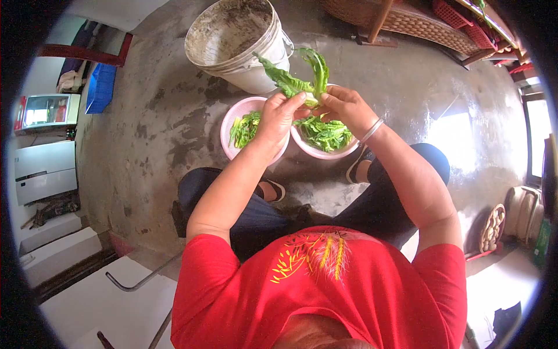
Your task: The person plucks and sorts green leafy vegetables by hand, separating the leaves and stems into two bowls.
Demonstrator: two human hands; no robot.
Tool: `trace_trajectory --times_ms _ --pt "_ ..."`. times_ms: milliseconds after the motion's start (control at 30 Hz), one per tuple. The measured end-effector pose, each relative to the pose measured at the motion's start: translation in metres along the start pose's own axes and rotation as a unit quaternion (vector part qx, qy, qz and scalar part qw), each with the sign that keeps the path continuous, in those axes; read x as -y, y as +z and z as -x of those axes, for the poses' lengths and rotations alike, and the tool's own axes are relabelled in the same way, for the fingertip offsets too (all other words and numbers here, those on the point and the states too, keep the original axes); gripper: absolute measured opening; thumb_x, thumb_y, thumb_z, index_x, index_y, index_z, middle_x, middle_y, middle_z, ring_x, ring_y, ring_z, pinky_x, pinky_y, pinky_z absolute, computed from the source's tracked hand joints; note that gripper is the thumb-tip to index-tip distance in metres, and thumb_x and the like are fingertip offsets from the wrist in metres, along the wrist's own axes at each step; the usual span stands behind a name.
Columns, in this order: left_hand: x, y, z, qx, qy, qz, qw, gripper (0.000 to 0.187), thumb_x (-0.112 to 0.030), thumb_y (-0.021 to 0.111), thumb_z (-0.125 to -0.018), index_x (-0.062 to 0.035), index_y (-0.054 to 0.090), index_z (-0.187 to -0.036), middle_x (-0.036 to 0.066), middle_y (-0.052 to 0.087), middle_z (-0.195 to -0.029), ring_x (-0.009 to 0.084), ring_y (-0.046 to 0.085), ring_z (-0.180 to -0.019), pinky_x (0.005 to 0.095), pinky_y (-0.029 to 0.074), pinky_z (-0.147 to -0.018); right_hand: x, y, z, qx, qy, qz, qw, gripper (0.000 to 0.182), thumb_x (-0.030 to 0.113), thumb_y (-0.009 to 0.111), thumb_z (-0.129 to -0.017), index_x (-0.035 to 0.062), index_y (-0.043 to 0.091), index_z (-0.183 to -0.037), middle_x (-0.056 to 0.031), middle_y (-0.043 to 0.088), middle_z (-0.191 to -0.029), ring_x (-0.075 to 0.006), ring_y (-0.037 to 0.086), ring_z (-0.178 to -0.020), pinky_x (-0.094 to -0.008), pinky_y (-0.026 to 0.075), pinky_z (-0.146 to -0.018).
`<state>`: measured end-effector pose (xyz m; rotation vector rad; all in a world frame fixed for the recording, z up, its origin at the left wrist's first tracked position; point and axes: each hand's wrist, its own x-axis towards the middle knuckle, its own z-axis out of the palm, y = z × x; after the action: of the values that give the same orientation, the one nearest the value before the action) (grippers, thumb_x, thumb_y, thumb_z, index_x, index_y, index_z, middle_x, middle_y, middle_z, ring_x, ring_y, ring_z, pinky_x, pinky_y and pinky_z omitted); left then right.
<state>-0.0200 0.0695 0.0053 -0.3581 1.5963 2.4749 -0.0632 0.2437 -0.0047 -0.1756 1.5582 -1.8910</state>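
Note:
Both my hands are raised together above two pink baskets, pinching a bunch of green leafy lettuce. My left hand (279, 116) grips the lettuce (283, 79) near its base, thumb and fingers closed. On the other side, my right hand (347, 109) pinches the stem of an upright leaf; a bracelet circles that wrist. Below the left hand is a pink basket (228, 131) with cut or torn greens (245, 129) in it. Under the right hand, a second pink basket (321, 154) holds more loose leaves (325, 135). Its far rim is partly hidden by my hands.
A dirty white bucket (247, 72) stands just beyond the baskets, its inside stained. Wicker furniture (407, 26) is at the far right. A blue crate (100, 87) stands at the left. My feet are close to the baskets on the wet-looking concrete floor (157, 145).

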Motion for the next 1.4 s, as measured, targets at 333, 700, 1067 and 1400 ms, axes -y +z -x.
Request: trace_trajectory --times_ms 333,700,1067,1400 --pt "0.000 -0.012 -0.003 0.041 -0.100 -0.067 0.992 0.022 -0.012 0.058 -0.086 -0.0024 0.057 -0.106 0.006 0.061 -0.099 0.0134 0.059 -0.086 0.0260 0.049 -0.077 0.014 -0.012 0.000 -0.057 -0.018 -0.132 0.989 0.029 0.019 0.044 -0.093 -0.0010 0.050 -0.114 -0.0109 0.061 -0.094 -0.0163 0.060 -0.081 -0.0273 0.049 -0.071" --pt "-0.004 -0.006 0.000 0.134 -0.034 -0.018 0.990 0.037 -0.023 0.057 -0.088 0.0002 0.051 -0.116 0.008 0.058 -0.105 0.0157 0.056 -0.088 0.0296 0.044 -0.082 0.001 -0.008 0.004 0.130 0.064 -0.140 0.979 0.026 0.020 0.042 -0.091 -0.0009 0.055 -0.098 -0.0092 0.061 -0.083 -0.0158 0.058 -0.070 -0.0276 0.049 -0.063" --pt "0.000 -0.004 0.002 0.013 0.110 -0.202 0.973 0.019 -0.015 0.062 -0.085 -0.0008 0.062 -0.097 0.003 0.062 -0.088 0.0084 0.055 -0.078 0.0224 0.043 -0.072 -0.004 0.006 0.004 0.057 -0.047 0.172 0.982 0.028 0.022 0.053 -0.082 -0.0027 0.058 -0.095 -0.0092 0.063 -0.080 -0.0162 0.061 -0.068 -0.0289 0.048 -0.063" --pt "0.014 -0.004 0.001 0.025 0.173 -0.270 0.947 0.014 -0.012 0.061 -0.084 -0.0005 0.063 -0.092 0.004 0.064 -0.086 0.0104 0.059 -0.077 0.0251 0.047 -0.069 -0.007 0.016 0.013 -0.036 -0.184 0.453 0.872 0.022 0.019 0.045 -0.081 -0.0009 0.052 -0.086 -0.0261 0.055 -0.073 -0.0414 0.055 -0.071 -0.0452 0.042 -0.066"
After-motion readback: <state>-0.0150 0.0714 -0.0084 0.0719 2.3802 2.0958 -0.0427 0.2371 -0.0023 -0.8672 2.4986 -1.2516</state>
